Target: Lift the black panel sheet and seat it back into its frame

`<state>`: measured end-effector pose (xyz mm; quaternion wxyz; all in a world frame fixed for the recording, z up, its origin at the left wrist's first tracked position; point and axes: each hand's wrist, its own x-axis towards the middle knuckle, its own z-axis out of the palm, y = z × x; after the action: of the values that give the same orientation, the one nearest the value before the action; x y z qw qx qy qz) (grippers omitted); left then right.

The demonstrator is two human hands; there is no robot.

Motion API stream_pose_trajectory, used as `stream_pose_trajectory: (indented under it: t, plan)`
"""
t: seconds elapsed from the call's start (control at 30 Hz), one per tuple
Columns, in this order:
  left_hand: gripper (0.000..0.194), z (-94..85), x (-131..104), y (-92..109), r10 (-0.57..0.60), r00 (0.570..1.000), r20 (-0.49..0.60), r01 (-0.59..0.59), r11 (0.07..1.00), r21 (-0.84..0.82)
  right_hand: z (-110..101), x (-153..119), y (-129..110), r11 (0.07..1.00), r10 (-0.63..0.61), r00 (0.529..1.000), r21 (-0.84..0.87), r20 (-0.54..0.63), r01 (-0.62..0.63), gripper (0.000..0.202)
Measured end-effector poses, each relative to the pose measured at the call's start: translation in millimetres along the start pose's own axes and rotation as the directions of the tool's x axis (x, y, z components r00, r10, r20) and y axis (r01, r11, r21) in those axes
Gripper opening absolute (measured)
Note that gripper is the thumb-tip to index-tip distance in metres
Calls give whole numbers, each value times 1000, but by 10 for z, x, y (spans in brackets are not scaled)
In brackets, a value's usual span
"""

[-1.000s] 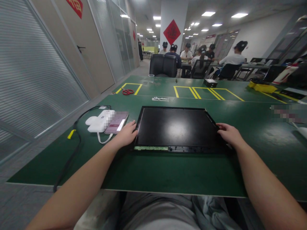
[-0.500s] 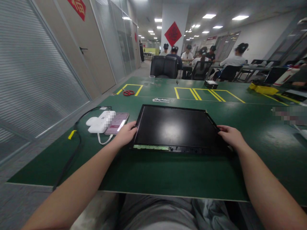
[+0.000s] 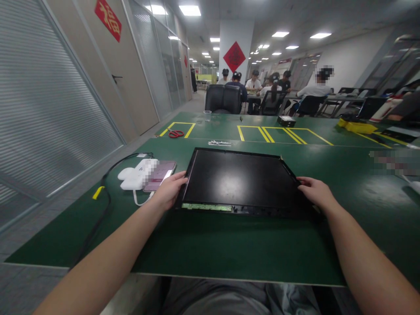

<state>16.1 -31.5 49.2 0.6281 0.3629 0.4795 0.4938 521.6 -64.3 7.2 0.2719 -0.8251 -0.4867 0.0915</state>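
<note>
A flat black screen panel (image 3: 239, 179) lies face up over the green table (image 3: 229, 249), with a green circuit strip (image 3: 206, 207) along its near edge. My left hand (image 3: 170, 189) grips the panel's left edge, thumb on top. At the right edge my right hand (image 3: 315, 191) holds the panel, fingers closed on its rim; the undersides of both grips are hidden. Just left of my left hand are a phone (image 3: 160, 170) and a white device (image 3: 133, 178) with a white cable.
Beyond the panel lie a white tool (image 3: 219, 143), red-handled scissors (image 3: 176, 134), a clear cup (image 3: 207, 115) and a black box (image 3: 286, 121). Yellow tape marks the table. A black cable (image 3: 106, 201) runs along the left. People sit at tables in the background.
The view has tilted up slightly, so the table, panel and both hands appear a little lower. Both hands still hold the panel's sides.
</note>
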Motion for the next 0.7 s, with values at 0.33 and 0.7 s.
stream_pose_trajectory:
  t: [0.33,0.7]
  plan:
    - [45,122,-38,52,-117,985,-124,103,988,-111,-9,-19,-32,1000,11,999,-25,35,-10,51]
    - [79,116,-10,28,-122,987,-109,109,987,-120,-20,-34,-44,999,-5,999,-46,32,7,50]
